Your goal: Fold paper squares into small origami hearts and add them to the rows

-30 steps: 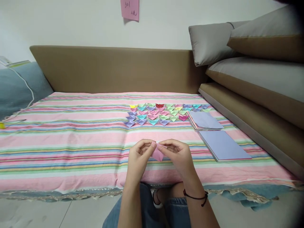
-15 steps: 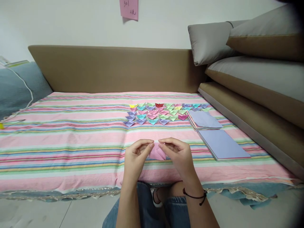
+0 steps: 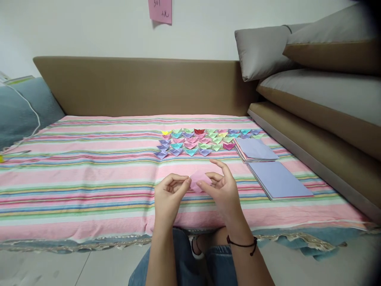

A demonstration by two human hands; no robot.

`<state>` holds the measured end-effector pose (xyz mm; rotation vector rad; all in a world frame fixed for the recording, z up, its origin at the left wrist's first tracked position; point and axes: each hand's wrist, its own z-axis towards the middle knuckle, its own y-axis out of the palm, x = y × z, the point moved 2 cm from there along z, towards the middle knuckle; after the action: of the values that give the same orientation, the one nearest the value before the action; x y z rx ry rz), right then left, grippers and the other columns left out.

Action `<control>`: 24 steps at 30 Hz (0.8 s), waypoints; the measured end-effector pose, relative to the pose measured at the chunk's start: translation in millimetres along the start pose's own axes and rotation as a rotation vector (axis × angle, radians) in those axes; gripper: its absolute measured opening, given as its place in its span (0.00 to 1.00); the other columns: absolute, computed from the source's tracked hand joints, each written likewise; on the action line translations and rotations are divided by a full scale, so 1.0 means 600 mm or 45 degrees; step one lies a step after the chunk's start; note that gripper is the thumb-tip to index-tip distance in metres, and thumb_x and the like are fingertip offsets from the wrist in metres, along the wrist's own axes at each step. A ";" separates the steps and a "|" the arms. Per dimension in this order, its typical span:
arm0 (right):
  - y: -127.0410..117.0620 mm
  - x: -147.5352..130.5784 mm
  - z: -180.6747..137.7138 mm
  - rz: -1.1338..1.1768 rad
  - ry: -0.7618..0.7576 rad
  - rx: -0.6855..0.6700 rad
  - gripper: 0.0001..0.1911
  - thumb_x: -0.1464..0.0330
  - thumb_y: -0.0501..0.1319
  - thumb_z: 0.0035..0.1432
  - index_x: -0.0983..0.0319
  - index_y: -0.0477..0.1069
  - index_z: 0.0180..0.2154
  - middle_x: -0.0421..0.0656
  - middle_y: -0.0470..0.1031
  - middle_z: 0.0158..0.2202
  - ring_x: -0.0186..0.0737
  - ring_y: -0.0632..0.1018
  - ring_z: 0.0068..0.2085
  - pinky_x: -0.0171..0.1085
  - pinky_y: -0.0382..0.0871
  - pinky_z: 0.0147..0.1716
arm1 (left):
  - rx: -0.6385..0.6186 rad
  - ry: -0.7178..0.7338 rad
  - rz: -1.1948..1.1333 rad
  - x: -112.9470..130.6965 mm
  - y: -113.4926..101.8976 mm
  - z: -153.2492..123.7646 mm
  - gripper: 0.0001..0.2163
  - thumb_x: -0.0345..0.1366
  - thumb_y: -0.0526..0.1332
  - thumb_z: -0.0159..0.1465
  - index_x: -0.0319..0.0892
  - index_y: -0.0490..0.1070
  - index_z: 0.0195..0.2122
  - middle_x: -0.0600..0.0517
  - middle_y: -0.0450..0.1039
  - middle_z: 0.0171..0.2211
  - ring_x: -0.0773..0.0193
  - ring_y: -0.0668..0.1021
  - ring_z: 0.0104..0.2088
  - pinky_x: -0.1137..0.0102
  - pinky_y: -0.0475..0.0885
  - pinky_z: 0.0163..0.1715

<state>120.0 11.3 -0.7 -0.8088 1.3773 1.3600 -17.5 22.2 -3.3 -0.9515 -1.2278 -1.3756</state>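
A small folded pink paper (image 3: 199,179) is held up between my hands, above the front part of the striped cloth (image 3: 113,172). My left hand (image 3: 169,194) pinches its left corner between thumb and fingers. On the other side, my right hand (image 3: 222,188) grips it with the thumb on the near face and fingers behind; the index finger is lifted off. Beyond my hands, several folded paper boats (image 3: 190,145) in many colours stand in rows.
Two stacks of square paper, a farther stack (image 3: 257,149) and a nearer stack (image 3: 279,180), lie to the right. Grey-brown cushions (image 3: 321,95) are piled along the right side. A brown backboard (image 3: 139,87) closes off the back. Scissors (image 3: 16,153) lie at the far left.
The pink paper has turned and now shows a flatter, diamond-like face. My right index finger has lifted away from it, while my left hand keeps its pinch.
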 end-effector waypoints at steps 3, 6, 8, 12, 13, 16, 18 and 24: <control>-0.003 -0.002 0.001 0.052 -0.004 0.086 0.35 0.73 0.70 0.39 0.58 0.60 0.50 0.33 0.72 0.24 0.29 0.71 0.22 0.29 0.67 0.23 | -0.168 -0.059 -0.031 -0.001 0.005 0.001 0.09 0.32 0.67 0.51 0.38 0.68 0.30 0.56 0.72 0.23 0.72 0.75 0.25 0.77 0.70 0.27; -0.003 -0.004 0.001 0.046 0.007 0.067 0.34 0.73 0.69 0.39 0.58 0.60 0.49 0.32 0.71 0.21 0.28 0.71 0.21 0.28 0.66 0.23 | -0.267 -0.101 -0.053 -0.003 0.012 0.000 0.13 0.32 0.67 0.52 0.41 0.65 0.36 0.57 0.72 0.23 0.72 0.74 0.24 0.78 0.68 0.25; -0.004 -0.005 0.001 0.026 0.013 0.077 0.34 0.73 0.69 0.39 0.58 0.60 0.49 0.31 0.71 0.20 0.28 0.71 0.21 0.27 0.65 0.22 | -0.277 -0.111 -0.038 -0.003 0.013 -0.001 0.14 0.32 0.67 0.52 0.41 0.65 0.37 0.57 0.72 0.21 0.71 0.74 0.24 0.78 0.68 0.25; -0.009 -0.009 0.000 0.017 0.011 0.181 0.36 0.71 0.70 0.40 0.59 0.59 0.51 0.32 0.73 0.20 0.30 0.72 0.22 0.28 0.65 0.22 | -0.274 -0.182 -0.022 -0.001 0.010 -0.003 0.16 0.33 0.68 0.50 0.41 0.64 0.37 0.58 0.72 0.20 0.71 0.74 0.23 0.77 0.68 0.27; -0.010 -0.010 0.000 0.021 0.009 0.196 0.36 0.71 0.70 0.40 0.59 0.59 0.51 0.34 0.74 0.21 0.30 0.73 0.23 0.29 0.66 0.23 | -0.277 -0.203 -0.024 0.000 0.008 -0.003 0.16 0.33 0.69 0.50 0.41 0.64 0.37 0.58 0.72 0.20 0.71 0.74 0.23 0.77 0.68 0.27; -0.014 -0.010 0.000 0.038 -0.002 0.202 0.35 0.70 0.70 0.41 0.59 0.59 0.52 0.36 0.76 0.22 0.32 0.74 0.24 0.31 0.67 0.26 | -0.290 -0.230 -0.028 0.000 0.006 -0.002 0.17 0.32 0.69 0.49 0.41 0.64 0.36 0.58 0.72 0.19 0.72 0.73 0.22 0.77 0.67 0.27; -0.016 -0.008 0.000 0.033 -0.017 0.192 0.33 0.70 0.70 0.41 0.59 0.60 0.50 0.35 0.75 0.22 0.32 0.73 0.24 0.31 0.66 0.26 | -0.304 -0.237 -0.026 -0.002 0.005 -0.002 0.16 0.32 0.69 0.49 0.41 0.65 0.35 0.58 0.72 0.20 0.72 0.73 0.23 0.77 0.66 0.27; -0.020 0.001 0.003 -0.013 -0.050 0.170 0.19 0.69 0.69 0.43 0.61 0.67 0.38 0.34 0.70 0.22 0.30 0.70 0.24 0.30 0.63 0.25 | -0.354 -0.268 -0.005 -0.011 0.003 -0.002 0.15 0.33 0.68 0.50 0.40 0.65 0.37 0.55 0.73 0.22 0.70 0.74 0.25 0.76 0.66 0.28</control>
<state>131.7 11.2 -4.7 -0.6963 1.4153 1.2552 -14.5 22.3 -9.5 -1.3155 -1.2109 -1.5041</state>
